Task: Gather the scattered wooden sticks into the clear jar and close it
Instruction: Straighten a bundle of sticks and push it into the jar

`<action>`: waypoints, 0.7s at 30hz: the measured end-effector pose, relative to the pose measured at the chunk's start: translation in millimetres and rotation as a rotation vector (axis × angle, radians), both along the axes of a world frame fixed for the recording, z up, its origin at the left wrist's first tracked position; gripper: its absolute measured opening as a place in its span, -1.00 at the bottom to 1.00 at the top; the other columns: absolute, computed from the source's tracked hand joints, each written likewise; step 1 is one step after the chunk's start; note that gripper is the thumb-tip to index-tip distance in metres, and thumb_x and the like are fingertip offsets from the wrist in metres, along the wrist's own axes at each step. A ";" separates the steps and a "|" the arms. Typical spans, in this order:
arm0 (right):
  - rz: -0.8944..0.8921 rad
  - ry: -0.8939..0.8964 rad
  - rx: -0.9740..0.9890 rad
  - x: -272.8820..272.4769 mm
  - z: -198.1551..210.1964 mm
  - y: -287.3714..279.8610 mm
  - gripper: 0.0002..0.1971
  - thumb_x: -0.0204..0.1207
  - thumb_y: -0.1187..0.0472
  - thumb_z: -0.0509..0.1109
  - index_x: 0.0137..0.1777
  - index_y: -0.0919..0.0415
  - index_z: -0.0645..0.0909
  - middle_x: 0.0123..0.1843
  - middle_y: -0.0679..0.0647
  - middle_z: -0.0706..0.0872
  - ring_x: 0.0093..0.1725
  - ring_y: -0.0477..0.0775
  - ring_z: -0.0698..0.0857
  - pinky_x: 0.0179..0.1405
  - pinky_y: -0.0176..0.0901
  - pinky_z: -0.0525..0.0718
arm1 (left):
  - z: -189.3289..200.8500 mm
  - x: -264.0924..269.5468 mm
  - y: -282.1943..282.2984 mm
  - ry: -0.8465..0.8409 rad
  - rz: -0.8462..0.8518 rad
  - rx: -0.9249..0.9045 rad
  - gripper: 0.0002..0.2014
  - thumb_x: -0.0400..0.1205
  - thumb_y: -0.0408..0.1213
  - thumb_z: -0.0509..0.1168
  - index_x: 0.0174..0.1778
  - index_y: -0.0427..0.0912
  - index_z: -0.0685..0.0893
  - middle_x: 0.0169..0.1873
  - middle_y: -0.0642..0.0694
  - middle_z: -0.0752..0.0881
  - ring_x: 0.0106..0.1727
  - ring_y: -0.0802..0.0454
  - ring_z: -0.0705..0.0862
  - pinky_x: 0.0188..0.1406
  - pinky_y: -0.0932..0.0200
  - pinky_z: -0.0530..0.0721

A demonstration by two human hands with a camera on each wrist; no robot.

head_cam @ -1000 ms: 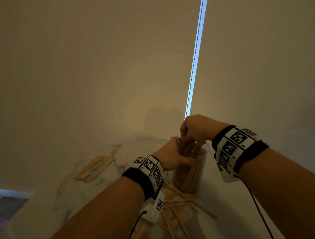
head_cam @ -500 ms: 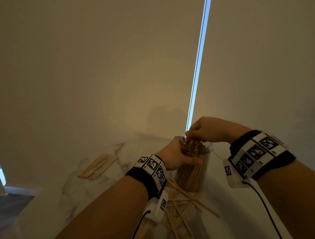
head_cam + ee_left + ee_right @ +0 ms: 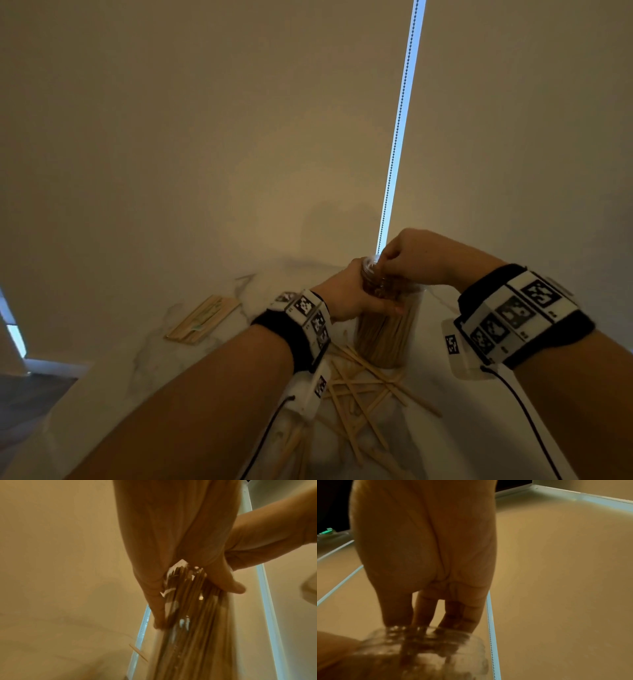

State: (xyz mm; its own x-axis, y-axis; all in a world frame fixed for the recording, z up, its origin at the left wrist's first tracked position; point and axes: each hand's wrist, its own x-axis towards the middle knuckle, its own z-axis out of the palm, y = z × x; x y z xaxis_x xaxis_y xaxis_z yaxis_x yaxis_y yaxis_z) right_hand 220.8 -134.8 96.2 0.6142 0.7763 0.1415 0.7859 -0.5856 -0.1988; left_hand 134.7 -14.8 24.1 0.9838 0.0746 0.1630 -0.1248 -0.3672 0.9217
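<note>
The clear jar (image 3: 387, 329) stands upright on the marble table, packed with wooden sticks. My left hand (image 3: 346, 298) grips the jar just below its neck, thumb on the near side; in the left wrist view the left hand (image 3: 197, 607) wraps the jar (image 3: 188, 635). My right hand (image 3: 394, 270) is on top of the open mouth, its bunched fingers pinching the stick tops inside. In the right wrist view the right hand (image 3: 428, 626) reaches into the jar (image 3: 436, 649), fingertips hidden behind the rim. Several loose sticks (image 3: 359, 387) lie crossed in front of the jar.
A flat wooden lid (image 3: 202, 318) lies on the table (image 3: 137, 359) to the left. A wall rises right behind the jar, with a blind's bead chain (image 3: 400, 120) hanging above it. The table's left edge drops to dark floor.
My right hand has sunk lower onto the jar mouth, and the stick ends that stood above the rim are now down inside. The left hand keeps its grip on the jar.
</note>
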 end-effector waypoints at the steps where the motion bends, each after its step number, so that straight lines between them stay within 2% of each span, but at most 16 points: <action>1: -0.008 -0.040 0.066 -4.9 0.9 -3.2 -0.77 0.63 0.04 0.36 -0.04 0.08 0.83 -0.18 -0.04 0.76 -0.18 -0.05 0.66 -0.34 -0.30 0.47 | 1.8 -0.5 8.0 0.097 0.003 0.026 -0.28 0.43 -0.35 0.64 0.49 0.01 0.51 0.33 0.15 0.70 0.34 0.19 0.62 0.18 0.08 0.64; 3: -0.018 -0.088 0.255 -19.2 2.0 -14.0 -0.77 0.63 0.03 0.33 -0.14 0.06 0.78 -0.27 -0.10 0.70 -0.28 -0.15 0.60 -0.40 -0.31 0.39 | 3.0 -2.4 29.2 0.345 0.022 0.098 -0.08 0.47 -0.23 0.62 0.69 0.10 0.26 0.59 0.06 0.44 0.53 0.09 0.39 0.31 -0.08 0.51; 5: -0.002 -0.095 0.289 -38.8 -1.4 -25.9 -0.73 0.61 0.04 0.31 -0.28 0.09 0.69 -0.34 -0.05 0.67 -0.33 -0.14 0.60 -0.43 -0.28 0.39 | 4.7 -6.4 50.2 0.484 0.087 0.260 -0.15 0.55 -0.11 0.55 0.72 -0.02 0.26 0.62 -0.03 0.43 0.56 0.00 0.42 0.41 -0.07 0.53; 7: 0.044 -0.017 0.058 -51.2 -18.0 -29.8 -0.73 0.62 0.09 0.28 -0.26 0.14 0.68 -0.21 0.06 0.76 -0.20 0.02 0.70 -0.33 -0.25 0.52 | 1.6 -9.0 64.9 0.565 0.192 0.582 -0.34 0.64 0.04 0.41 0.61 -0.17 0.47 0.50 -0.10 0.57 0.42 -0.08 0.59 0.31 0.04 0.64; 9: 0.063 0.023 -0.299 -56.4 -47.9 -24.0 -0.71 0.68 0.07 0.23 0.02 0.20 0.74 0.06 0.14 0.79 0.05 0.15 0.74 -0.03 -0.17 0.66 | -10.5 -9.0 71.7 0.650 0.283 0.894 -0.34 0.65 0.22 0.29 0.38 -0.34 0.64 0.31 -0.16 0.69 0.25 -0.16 0.68 0.07 0.12 0.61; 11: 0.047 0.011 -0.536 -56.7 -77.3 -18.9 -0.59 0.72 -0.04 0.17 0.26 0.23 0.70 0.25 0.17 0.74 0.18 0.21 0.70 0.15 -0.06 0.65 | -29.5 -8.1 70.9 0.737 0.286 1.013 -0.31 0.56 0.38 0.29 -0.02 -0.34 0.67 -0.02 -0.16 0.72 0.01 -0.15 0.65 -0.06 0.12 0.51; 12: 0.034 0.010 -0.588 -57.1 -88.0 -18.2 -0.54 0.73 -0.09 0.16 0.32 0.23 0.68 0.29 0.16 0.72 0.19 0.21 0.68 0.16 -0.06 0.61 | -38.3 -8.4 67.5 0.743 0.279 1.043 -0.31 0.51 0.40 0.32 -0.12 -0.31 0.64 -0.15 -0.14 0.69 -0.08 -0.13 0.62 -0.11 0.11 0.49; 14: -0.003 0.036 -0.629 -62.1 -102.7 -17.5 -0.47 0.72 -0.18 0.17 0.33 0.26 0.64 0.28 0.16 0.70 0.15 0.18 0.65 0.05 -0.09 0.53 | -53.3 -9.7 62.4 0.702 0.280 1.064 -0.35 0.48 0.36 0.40 -0.11 -0.29 0.66 -0.24 -0.13 0.66 -0.16 -0.12 0.61 -0.17 0.10 0.52; 15: -0.014 0.048 -0.626 -66.7 -107.4 -17.5 -0.47 0.71 -0.20 0.18 0.30 0.27 0.66 0.23 0.17 0.71 0.14 0.18 0.66 -0.01 -0.10 0.51 | -57.7 -10.6 60.4 0.678 0.287 1.048 -0.41 0.51 0.30 0.42 -0.17 -0.27 0.65 -0.30 -0.12 0.65 -0.20 -0.12 0.61 -0.19 0.09 0.53; 17: 0.005 0.010 -0.609 -76.5 -112.2 -17.6 -0.54 0.72 -0.10 0.21 0.19 0.30 0.70 0.02 0.15 0.73 0.06 0.19 0.70 -0.07 -0.09 0.54 | -60.9 -14.6 55.0 0.632 0.285 0.998 -0.53 0.58 0.15 0.44 -0.36 -0.19 0.57 -0.42 -0.08 0.60 -0.22 -0.13 0.62 -0.21 0.10 0.55; 18: 0.031 -0.026 -0.598 -81.7 -112.6 -17.6 -0.61 0.73 0.00 0.22 0.12 0.32 0.72 -0.09 0.14 0.71 -0.02 0.18 0.70 -0.10 -0.08 0.57 | -60.9 -16.6 52.0 0.619 0.278 0.980 -0.59 0.60 0.06 0.45 -0.36 -0.19 0.58 -0.40 -0.08 0.62 -0.18 -0.14 0.65 -0.19 0.09 0.58; 20: 0.052 -0.043 -0.568 -89.1 -114.2 -17.1 -0.71 0.70 0.18 0.22 -0.04 0.35 0.70 -0.26 0.11 0.61 -0.20 0.14 0.63 -0.15 -0.09 0.58 | -59.7 -24.1 44.9 0.606 0.275 0.953 -0.73 0.61 -0.06 0.47 -0.07 -0.24 0.72 -0.13 -0.13 0.75 0.00 -0.15 0.71 -0.06 0.03 0.68; 21: 0.047 -0.037 -0.560 -92.4 -114.4 -16.7 -0.72 0.69 0.22 0.22 -0.18 0.33 0.64 -0.34 0.07 0.54 -0.31 0.09 0.57 -0.19 -0.11 0.56 | -58.5 -29.6 41.0 0.601 0.285 0.946 -0.69 0.60 -0.10 0.48 0.10 -0.27 0.73 0.00 -0.15 0.76 0.06 -0.15 0.72 0.02 0.03 0.69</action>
